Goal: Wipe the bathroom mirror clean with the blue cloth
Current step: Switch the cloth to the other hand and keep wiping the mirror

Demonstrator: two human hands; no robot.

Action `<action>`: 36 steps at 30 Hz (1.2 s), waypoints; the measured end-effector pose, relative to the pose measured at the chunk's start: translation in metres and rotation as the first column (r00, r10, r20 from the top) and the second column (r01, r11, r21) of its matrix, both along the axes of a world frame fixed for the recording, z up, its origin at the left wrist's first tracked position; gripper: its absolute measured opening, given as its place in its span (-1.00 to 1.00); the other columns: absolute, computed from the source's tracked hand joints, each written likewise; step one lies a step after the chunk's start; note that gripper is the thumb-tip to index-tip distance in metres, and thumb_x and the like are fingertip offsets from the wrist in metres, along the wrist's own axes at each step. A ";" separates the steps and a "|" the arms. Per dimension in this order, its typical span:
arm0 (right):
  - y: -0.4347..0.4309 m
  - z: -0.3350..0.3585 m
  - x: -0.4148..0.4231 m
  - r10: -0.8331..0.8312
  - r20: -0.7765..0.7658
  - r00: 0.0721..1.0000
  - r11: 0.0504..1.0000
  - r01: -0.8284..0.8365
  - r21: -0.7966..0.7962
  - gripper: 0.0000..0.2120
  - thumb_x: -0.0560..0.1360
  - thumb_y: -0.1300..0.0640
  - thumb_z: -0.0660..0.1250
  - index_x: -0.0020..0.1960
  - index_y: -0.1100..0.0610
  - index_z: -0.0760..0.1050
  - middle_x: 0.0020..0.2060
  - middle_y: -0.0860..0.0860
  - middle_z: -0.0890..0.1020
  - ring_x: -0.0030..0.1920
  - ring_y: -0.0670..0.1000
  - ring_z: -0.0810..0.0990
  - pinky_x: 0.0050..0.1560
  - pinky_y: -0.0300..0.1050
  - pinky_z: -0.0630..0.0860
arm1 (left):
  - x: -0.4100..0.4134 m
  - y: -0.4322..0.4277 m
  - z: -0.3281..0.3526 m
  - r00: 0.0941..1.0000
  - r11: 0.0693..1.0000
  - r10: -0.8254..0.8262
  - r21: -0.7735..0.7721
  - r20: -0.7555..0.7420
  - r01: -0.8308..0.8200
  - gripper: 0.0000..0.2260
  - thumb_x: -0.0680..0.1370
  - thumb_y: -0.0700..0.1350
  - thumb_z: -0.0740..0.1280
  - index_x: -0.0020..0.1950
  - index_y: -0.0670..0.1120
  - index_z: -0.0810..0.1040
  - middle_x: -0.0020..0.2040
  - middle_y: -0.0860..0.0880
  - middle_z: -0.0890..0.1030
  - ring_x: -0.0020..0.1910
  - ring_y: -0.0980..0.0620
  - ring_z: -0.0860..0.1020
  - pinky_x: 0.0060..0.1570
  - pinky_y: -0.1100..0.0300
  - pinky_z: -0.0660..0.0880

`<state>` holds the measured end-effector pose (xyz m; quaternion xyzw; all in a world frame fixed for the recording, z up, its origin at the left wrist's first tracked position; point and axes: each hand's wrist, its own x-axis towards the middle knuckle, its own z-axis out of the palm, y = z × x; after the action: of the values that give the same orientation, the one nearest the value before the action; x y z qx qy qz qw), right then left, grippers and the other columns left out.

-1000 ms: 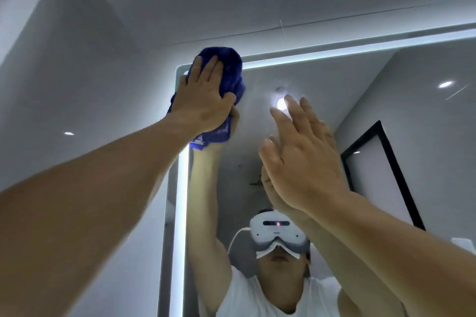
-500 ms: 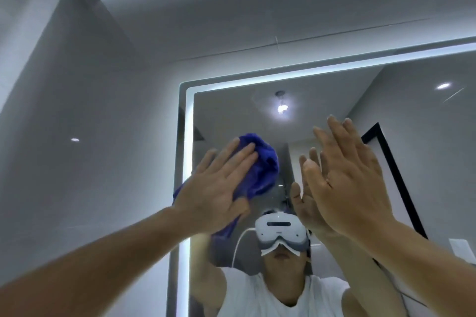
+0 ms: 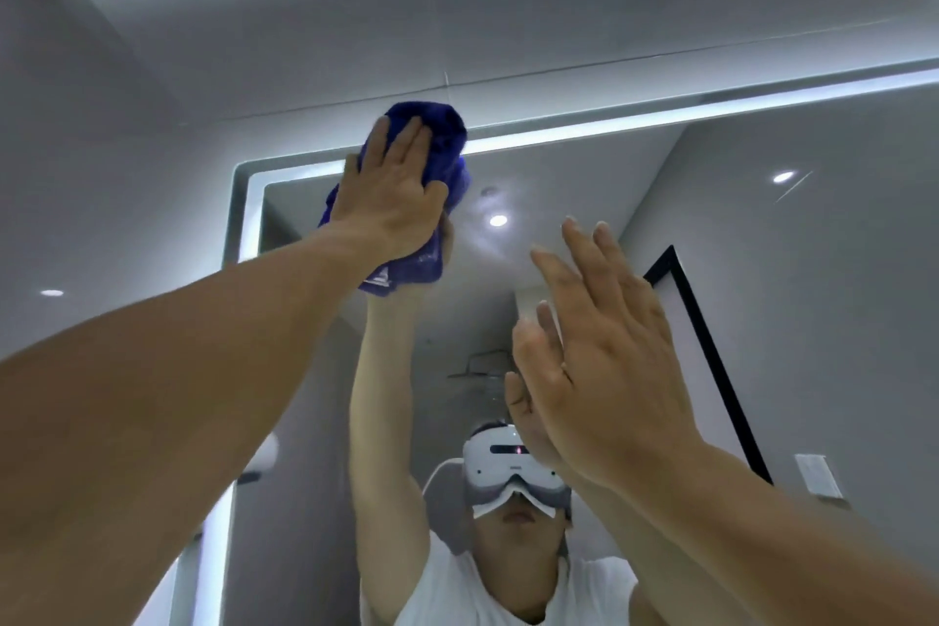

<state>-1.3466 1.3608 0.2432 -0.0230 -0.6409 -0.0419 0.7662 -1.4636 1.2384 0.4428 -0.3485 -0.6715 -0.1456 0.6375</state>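
left hand at 11 o'clock, fingers straight and flat, pressing blue cloth on mirror near top left corner, over lit edge strip. white mark on cloth's low edge, unreadable. right hand at 4 o'clock, fingers straight, grasping nothing, palm toward glass. white headset reflected at 6 o'clock.

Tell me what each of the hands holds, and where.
The left hand presses flat on the middle of the bunched blue cloth, against the lit-edged wall mirror; the right hand holds nothing.
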 end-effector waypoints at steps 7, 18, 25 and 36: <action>0.020 -0.008 0.021 0.013 0.042 0.999 0.997 -0.009 -0.080 -0.43 0.54 -0.12 -0.04 0.53 -0.02 0.13 0.57 -0.01 0.09 0.56 -0.05 -0.08 0.48 -0.11 -0.15 | 0.013 0.001 -0.119 0.973 0.899 0.055 -0.413 -0.224 -0.146 -0.40 0.57 0.16 -0.13 0.59 0.07 -0.16 0.61 0.10 -0.12 0.58 0.05 -0.24 0.55 -0.08 -0.08; 0.032 -0.024 0.039 0.005 0.099 0.995 0.997 0.003 -0.073 -0.41 0.54 -0.13 -0.06 0.53 0.02 0.18 0.57 -0.02 0.08 0.56 -0.06 -0.10 0.52 0.10 0.01 | -0.028 -0.026 -0.220 0.923 0.804 -0.046 -0.562 -0.383 -0.193 -0.32 0.57 0.24 0.20 0.61 0.04 0.07 0.62 0.05 0.08 0.60 -0.07 0.04 0.45 -0.15 0.14; 0.041 -0.017 0.040 -0.009 0.076 0.997 1.000 0.009 0.000 -0.43 0.54 -0.11 -0.05 0.51 0.05 0.25 0.56 0.01 0.15 0.57 -0.02 -0.04 0.52 0.08 0.00 | 0.009 0.005 -0.027 0.995 0.999 -0.046 -0.001 0.086 0.047 -0.33 0.54 0.10 0.02 0.61 -0.12 0.02 0.62 -0.04 0.03 0.60 -0.06 -0.07 0.51 -0.12 0.08; 0.082 -0.029 0.053 -0.016 0.031 0.999 0.999 0.017 -0.038 -0.45 0.54 -0.09 -0.02 0.47 0.08 0.32 0.54 0.03 0.20 0.56 0.00 0.01 0.51 0.10 0.05 | 0.052 0.079 -0.013 0.992 0.967 -0.069 -0.253 -0.103 0.041 -0.36 0.55 0.04 0.06 0.62 0.00 -0.04 0.63 0.05 -0.02 0.59 0.06 -0.16 0.54 -0.03 -0.07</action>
<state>-1.2936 1.4425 0.2143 -0.0421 -0.6532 -0.0362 0.7551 -1.4112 1.3172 0.4294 -0.4522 -0.6380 -0.0577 0.6206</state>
